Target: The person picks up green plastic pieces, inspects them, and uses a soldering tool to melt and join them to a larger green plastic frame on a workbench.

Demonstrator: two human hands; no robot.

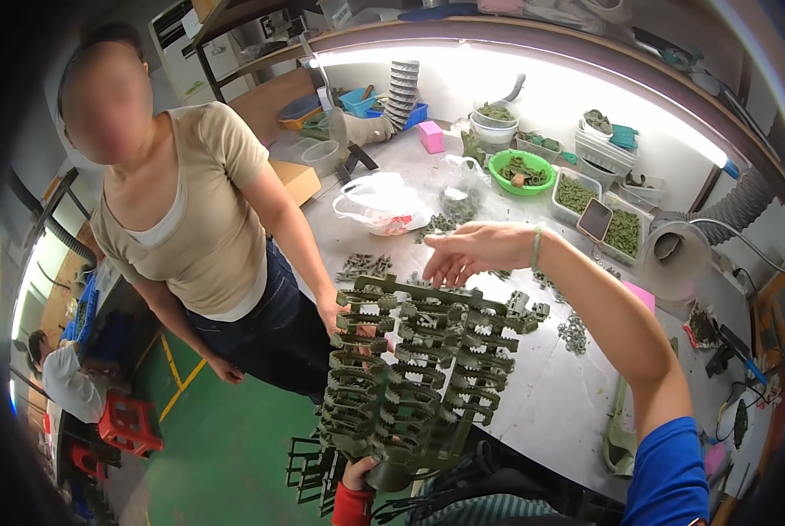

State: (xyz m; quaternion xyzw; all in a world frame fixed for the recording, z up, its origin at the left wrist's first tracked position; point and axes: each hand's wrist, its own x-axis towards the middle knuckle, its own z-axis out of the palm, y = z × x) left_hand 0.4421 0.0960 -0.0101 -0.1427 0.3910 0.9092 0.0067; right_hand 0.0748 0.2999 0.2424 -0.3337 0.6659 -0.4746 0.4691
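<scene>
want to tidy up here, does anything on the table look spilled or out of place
Small greenish pieces lie loose in clusters on the table, outside any container, so they look spilled, though they may be set out deliberately. A phone-like slab rests over two trays of green pieces, an odd spot.

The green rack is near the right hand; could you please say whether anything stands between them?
Nothing visible does: the right hand is at the top edge of the green rack; whether they touch is unclear. A co-worker's hand is at the rack's left side, out of the way.
</scene>
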